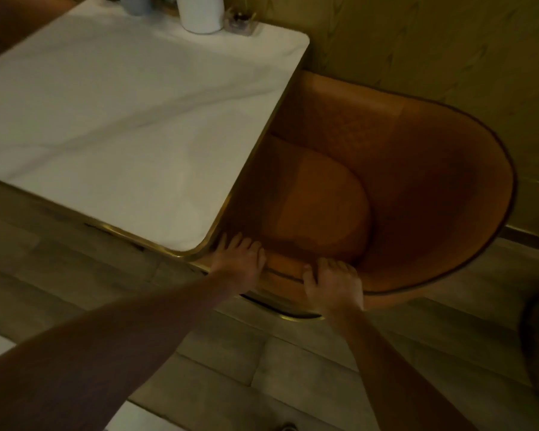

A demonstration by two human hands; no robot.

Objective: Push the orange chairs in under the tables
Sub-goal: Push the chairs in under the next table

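1. The orange chair [395, 188] stands at the right side of the white tabletop [122, 119], with the front of its seat already under the edge. The curved back is well out on the wall side.
2. Both hands hold the near rim of the chair shell. The left hand [238, 259] is just beside the rounded corner of the tabletop; the right hand [333, 283] is further along the same rim.
3. The fingers [343, 269] of both hands curl over the rim and close on it, so the chair is gripped, not only touched.
4. To do this step well, I think the push should go level and straight toward the tabletop, with equal force from both hands, so the chair does not turn.
5. The left hand is the risk: it can be pinched between the rim and the golden edge [249, 169].
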